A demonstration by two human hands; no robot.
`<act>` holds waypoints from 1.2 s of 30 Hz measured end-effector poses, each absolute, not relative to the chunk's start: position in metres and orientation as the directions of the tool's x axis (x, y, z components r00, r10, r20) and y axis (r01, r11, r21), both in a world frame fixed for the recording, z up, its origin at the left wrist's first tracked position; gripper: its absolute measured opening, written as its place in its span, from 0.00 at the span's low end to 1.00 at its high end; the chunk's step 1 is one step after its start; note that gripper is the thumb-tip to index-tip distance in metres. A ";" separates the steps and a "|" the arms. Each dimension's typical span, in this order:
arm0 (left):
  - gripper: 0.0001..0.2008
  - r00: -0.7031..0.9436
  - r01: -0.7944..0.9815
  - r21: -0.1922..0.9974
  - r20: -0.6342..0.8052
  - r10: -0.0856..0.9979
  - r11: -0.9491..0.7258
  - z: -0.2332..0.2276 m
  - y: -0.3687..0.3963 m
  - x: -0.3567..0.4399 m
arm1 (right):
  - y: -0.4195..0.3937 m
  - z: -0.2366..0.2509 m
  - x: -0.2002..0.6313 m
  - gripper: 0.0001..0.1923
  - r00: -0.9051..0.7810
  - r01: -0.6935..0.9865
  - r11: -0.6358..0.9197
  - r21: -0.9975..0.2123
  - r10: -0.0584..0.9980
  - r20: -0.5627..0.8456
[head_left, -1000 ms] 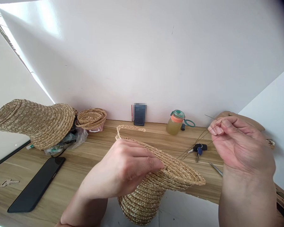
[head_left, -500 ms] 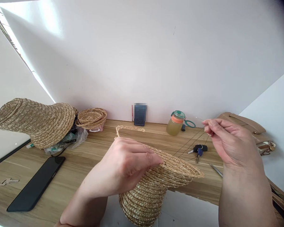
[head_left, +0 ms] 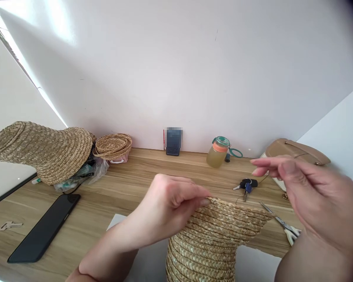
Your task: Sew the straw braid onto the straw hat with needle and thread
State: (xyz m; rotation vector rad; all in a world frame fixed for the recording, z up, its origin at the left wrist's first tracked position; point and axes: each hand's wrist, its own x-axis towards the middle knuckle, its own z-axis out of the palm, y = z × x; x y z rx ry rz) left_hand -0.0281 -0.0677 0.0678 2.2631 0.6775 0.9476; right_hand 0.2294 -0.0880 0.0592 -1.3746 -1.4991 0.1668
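Note:
A straw hat (head_left: 206, 243) of sewn braid rows is held up in front of me, its brim edge on top and its crown running down out of view. My left hand (head_left: 179, 203) is closed, pinching the brim edge between thumb and fingers. To the right and apart from the hat, my right hand (head_left: 306, 188) is raised, slightly smeared, with its forefinger stretched out. A thin dark thread (head_left: 264, 179) shows by its fingers, and a short piece also shows above the brim. I cannot make out the needle clearly.
Scissors (head_left: 282, 224) and keys (head_left: 247, 184) lie right of the hat. Behind stand a drink bottle (head_left: 217, 152), a small dark device (head_left: 173, 143) and a tan bag (head_left: 297, 150). Leftward are another straw hat (head_left: 47, 152), coiled straw braid (head_left: 113, 145), a phone (head_left: 44, 229) and a loose key (head_left: 10, 225).
My right hand has moved right and nearer, drawing the thread along. The hat has turned and shifted right, so its loose braid end no longer shows. My left hand has moved slightly right.

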 end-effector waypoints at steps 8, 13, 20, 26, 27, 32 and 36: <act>0.15 0.596 0.233 0.614 0.523 0.610 -0.754 0.058 -0.072 -0.016 | -0.111 0.062 0.185 0.05 -0.327 0.678 0.608 -0.414 0.753 0.572; 0.14 0.586 0.277 0.585 0.525 0.617 -0.762 0.057 -0.074 -0.016 | -0.116 0.062 0.172 0.04 -0.336 0.719 0.625 -0.306 0.697 0.633; 0.11 0.561 0.315 0.593 0.514 0.649 -0.741 0.057 -0.076 -0.015 | -0.115 0.064 0.170 0.04 -0.361 0.715 0.649 -0.261 0.661 0.657; 0.11 0.554 0.333 0.585 0.513 0.655 -0.739 0.057 -0.077 -0.016 | -0.116 0.066 0.166 0.05 -0.362 0.722 0.647 -0.246 0.656 0.662; 0.11 0.552 0.334 0.583 0.516 0.655 -0.741 0.056 -0.077 -0.016 | -0.116 0.066 0.166 0.05 -0.364 0.725 0.646 -0.240 0.655 0.663; 0.11 0.552 0.339 0.586 0.509 0.660 -0.736 0.057 -0.076 -0.015 | -0.116 0.065 0.167 0.04 -0.368 0.727 0.642 -0.243 0.663 0.653; 0.11 0.544 0.344 0.574 0.524 0.656 -0.743 0.057 -0.077 -0.015 | -0.116 0.065 0.166 0.07 -0.367 0.711 0.655 -0.256 0.656 0.660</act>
